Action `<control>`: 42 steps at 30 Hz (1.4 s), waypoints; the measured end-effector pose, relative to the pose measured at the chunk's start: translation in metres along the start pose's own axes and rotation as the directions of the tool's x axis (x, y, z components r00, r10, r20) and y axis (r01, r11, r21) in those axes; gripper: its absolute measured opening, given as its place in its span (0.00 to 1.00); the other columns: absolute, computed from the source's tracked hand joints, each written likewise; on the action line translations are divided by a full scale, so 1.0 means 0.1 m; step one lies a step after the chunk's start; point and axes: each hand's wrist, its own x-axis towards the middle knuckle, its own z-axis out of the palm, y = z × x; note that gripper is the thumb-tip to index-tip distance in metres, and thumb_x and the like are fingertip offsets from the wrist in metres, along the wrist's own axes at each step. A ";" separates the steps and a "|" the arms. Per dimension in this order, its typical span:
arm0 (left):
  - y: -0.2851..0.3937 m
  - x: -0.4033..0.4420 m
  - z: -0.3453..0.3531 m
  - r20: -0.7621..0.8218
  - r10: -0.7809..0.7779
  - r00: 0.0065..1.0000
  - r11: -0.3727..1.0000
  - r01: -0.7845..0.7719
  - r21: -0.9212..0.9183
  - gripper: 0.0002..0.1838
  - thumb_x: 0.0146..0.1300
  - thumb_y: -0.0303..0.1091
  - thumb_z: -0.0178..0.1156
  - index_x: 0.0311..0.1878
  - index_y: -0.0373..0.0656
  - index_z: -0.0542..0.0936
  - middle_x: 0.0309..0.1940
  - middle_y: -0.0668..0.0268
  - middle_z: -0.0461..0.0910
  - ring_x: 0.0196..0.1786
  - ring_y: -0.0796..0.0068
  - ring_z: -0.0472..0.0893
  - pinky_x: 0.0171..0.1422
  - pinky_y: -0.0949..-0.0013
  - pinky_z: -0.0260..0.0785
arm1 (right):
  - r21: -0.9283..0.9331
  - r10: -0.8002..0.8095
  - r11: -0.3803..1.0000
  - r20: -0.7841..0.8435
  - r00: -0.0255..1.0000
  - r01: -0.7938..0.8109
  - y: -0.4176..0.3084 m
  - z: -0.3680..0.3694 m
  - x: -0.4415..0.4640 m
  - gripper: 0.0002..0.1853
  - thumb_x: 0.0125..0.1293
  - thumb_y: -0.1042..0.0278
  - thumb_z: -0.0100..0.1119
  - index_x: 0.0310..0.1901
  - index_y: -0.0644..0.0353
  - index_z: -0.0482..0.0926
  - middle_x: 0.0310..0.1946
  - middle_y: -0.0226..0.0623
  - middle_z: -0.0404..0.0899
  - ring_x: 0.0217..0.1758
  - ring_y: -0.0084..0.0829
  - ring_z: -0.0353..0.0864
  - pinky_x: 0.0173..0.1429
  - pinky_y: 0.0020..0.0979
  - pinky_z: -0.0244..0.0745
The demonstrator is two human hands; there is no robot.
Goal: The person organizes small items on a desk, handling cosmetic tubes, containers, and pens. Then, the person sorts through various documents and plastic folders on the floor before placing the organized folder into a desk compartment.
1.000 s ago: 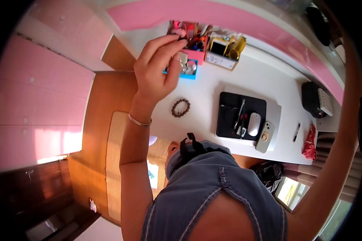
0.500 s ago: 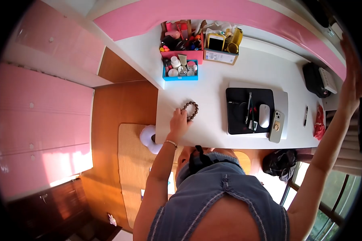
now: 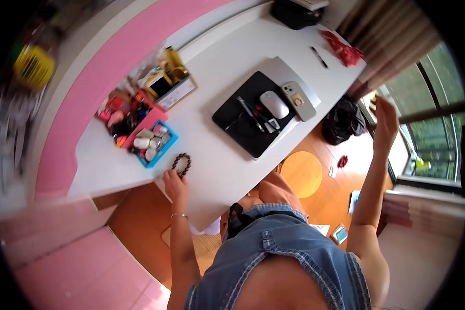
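Touching bracelet [image 3: 188, 164] with left hand [image 3: 176, 186], can't tell if gripping
Got jars [image 3: 150, 154] in blue box [image 3: 164, 152], right hand [image 3: 386, 123] loosely opened

Sleeveless blue denim top [image 3: 294, 232] w/ pale stitching [image 3: 320, 274], blk strap [image 3: 237, 220], thin L-wrist bangle [image 3: 179, 215], prob. metal (small, blurry).

You are in a home, in a room whose exact use, bedroom or study, cannot be told. Your white desk [image 3: 225, 49] bears a computer mouse [image 3: 274, 104], a smartphone [image 3: 298, 101] and a blue box [image 3: 163, 153] of cosmetics. Around you are pink cabinet doors [image 3: 77, 274], a curtain [image 3: 392, 31] beside a window [image 3: 434, 77], a round stool [image 3: 301, 174] and a wooden floor [image 3: 336, 191].
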 end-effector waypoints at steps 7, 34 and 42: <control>0.33 0.15 -0.18 -0.048 0.191 0.981 0.980 -0.187 0.063 0.30 0.46 0.33 0.65 0.55 0.43 0.66 0.51 0.55 0.65 0.54 0.54 0.65 0.55 0.58 0.64 | -0.014 0.492 0.858 -0.262 0.830 -0.513 0.75 -0.97 -1.39 0.09 0.67 0.67 0.48 0.37 0.63 0.75 0.32 0.31 0.75 0.34 0.22 0.76 0.41 0.23 0.73; 2.50 1.30 0.37 0.125 0.992 0.025 -0.027 -0.918 0.396 0.03 0.53 0.29 0.49 0.32 0.46 0.70 0.29 0.68 0.68 0.36 0.72 0.70 0.41 0.70 0.61 | -0.136 0.724 0.682 -0.011 0.690 -0.718 1.20 -1.22 -2.92 0.15 0.65 0.66 0.52 0.22 0.63 0.69 0.19 0.29 0.71 0.20 0.17 0.70 0.24 0.19 0.65; 2.30 0.84 -0.20 0.146 0.720 0.678 0.576 -0.468 -0.671 0.07 0.63 0.29 0.50 0.42 0.39 0.71 0.32 0.64 0.73 0.26 0.75 0.76 0.34 0.72 0.70 | -0.089 0.580 0.808 0.296 0.759 -0.583 0.82 -0.16 -2.20 0.11 0.64 0.67 0.52 0.28 0.67 0.74 0.20 0.32 0.74 0.23 0.20 0.74 0.29 0.21 0.68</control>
